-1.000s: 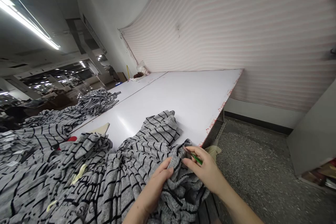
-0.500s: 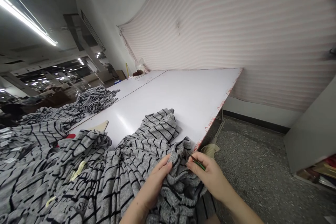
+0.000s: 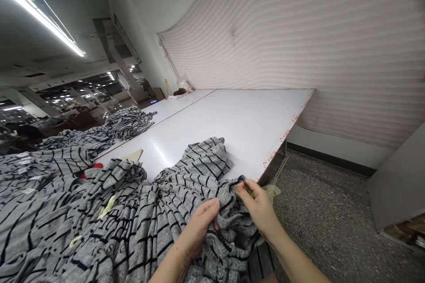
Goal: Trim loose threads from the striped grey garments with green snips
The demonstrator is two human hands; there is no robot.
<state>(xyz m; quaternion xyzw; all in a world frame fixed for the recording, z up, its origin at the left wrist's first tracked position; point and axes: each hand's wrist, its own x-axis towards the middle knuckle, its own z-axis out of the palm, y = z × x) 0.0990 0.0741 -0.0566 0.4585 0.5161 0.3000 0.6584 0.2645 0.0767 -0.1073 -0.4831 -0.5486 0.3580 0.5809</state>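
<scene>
A grey knit garment [image 3: 206,185] with black stripes lies bunched at the near table edge. My left hand [image 3: 202,223] is closed on a fold of it, thumb on top. At the garment's upper right edge, my right hand [image 3: 257,203] is closed around a slim tool [image 3: 251,194] with a green part and a dark end. Most of this tool is hidden by the fingers, so its exact kind cannot be told. The right fingertips touch the cloth edge; whether they also pinch it is unclear.
More striped garments [image 3: 129,121] are heaped along the left side, with pale yellow strips [image 3: 108,207] and a red item [image 3: 97,166] among them. The white table [image 3: 232,119] ends at a taped right edge above a speckled floor [image 3: 312,212]. A grey cabinet [image 3: 398,185] stands right.
My right hand has moved slightly up along the cloth edge, and the tool is now more covered by its fingers. My left hand keeps its hold. The view has shifted slightly.
</scene>
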